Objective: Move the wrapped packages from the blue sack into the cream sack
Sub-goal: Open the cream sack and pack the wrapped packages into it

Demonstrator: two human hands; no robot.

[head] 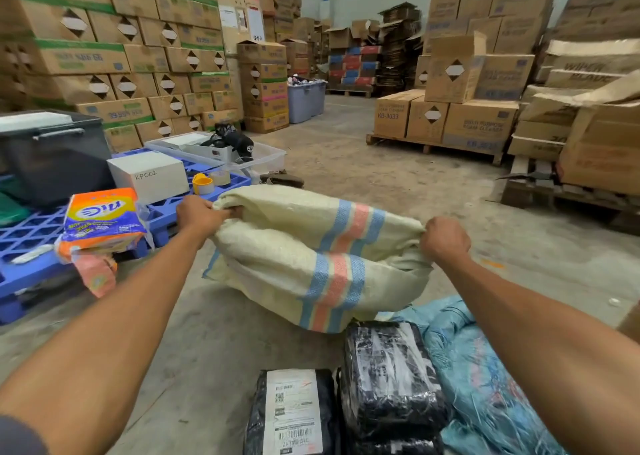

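- The left hand (199, 216), left of the frame's centre, is gripping the mouth edge of the cream sack (311, 264), fingers curled into the fabric.
- The right hand (445, 239), right of centre, is clenching the opposite edge of the same sack, so the sack is hanging stretched between both hands.
- The cream sack, with blue and pink stripes, is filling the middle of the frame, its lower part sagging onto the concrete floor (207, 350).
- The blue sack (485, 385) is lying crumpled on the floor at the lower right, partly under the right forearm.
- Two wrapped packages in black plastic are sitting at the bottom centre, just beside the blue sack: one (292, 416) showing a white shipping label, the other (391, 378) touching the blue sack and lying just below the cream sack.
- A blue pallet (27, 232) at the left is carrying an orange detergent bag (104, 219), a white box (149, 175) and tape rolls (207, 182).
- Stacked cardboard boxes (104, 56) are lining the upper left and right of the frame.
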